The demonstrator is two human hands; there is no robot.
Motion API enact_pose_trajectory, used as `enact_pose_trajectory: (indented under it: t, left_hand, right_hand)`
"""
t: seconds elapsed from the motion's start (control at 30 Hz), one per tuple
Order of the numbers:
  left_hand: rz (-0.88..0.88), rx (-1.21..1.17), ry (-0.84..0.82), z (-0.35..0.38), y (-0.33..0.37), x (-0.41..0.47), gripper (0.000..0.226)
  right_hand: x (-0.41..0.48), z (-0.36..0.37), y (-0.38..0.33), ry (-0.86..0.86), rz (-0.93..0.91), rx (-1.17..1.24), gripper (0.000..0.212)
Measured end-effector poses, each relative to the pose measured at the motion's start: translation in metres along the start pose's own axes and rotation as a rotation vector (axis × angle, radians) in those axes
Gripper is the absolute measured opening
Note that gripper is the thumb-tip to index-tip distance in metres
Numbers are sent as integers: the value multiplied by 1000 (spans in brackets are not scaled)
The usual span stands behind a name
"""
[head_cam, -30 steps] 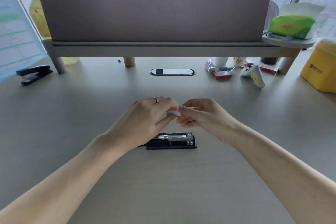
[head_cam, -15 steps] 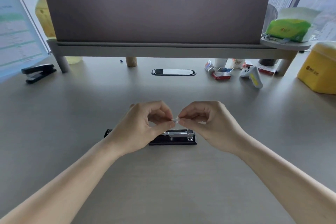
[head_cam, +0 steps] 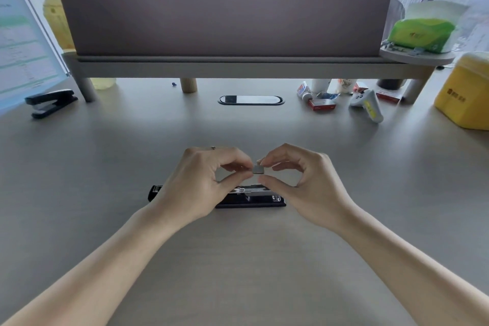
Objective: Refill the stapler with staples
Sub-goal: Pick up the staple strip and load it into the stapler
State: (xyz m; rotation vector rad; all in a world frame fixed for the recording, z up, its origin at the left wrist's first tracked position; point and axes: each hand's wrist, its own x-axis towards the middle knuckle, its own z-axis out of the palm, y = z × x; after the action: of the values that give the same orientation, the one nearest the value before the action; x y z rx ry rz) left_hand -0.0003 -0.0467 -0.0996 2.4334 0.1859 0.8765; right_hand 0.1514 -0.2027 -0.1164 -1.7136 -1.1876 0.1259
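Note:
A black stapler lies opened flat on the desk in front of me, its metal staple channel facing up. My left hand covers its left and middle part. A small grey strip of staples is pinched between the fingertips of both hands, just above the channel. My right hand holds the strip's right end with thumb and forefinger. My left hand holds the left end the same way.
A second black stapler sits at the far left. A red staple box, a white controller and small tubes lie at the back right. A yellow container stands at the right edge. A shelf with a screen spans the back.
Both hands have dropped a little towards the stapler with the staple strip between them. The strip now shows more clearly between the fingertips, and the left end of the stapler has come into sight.

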Motion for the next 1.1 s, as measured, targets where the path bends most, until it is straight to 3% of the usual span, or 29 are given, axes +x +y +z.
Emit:
enact_pose_trajectory:
  t: [0.3, 1.1]
  left_hand:
    - [-14, -7, -66, 8, -9, -6, 14]
    - [-29, -31, -116, 12, -13, -10, 13]
  right_hand:
    - [-14, -5, 10, -50, 25, -81, 26]
    - [-15, -5, 18, -49, 47, -84, 20]
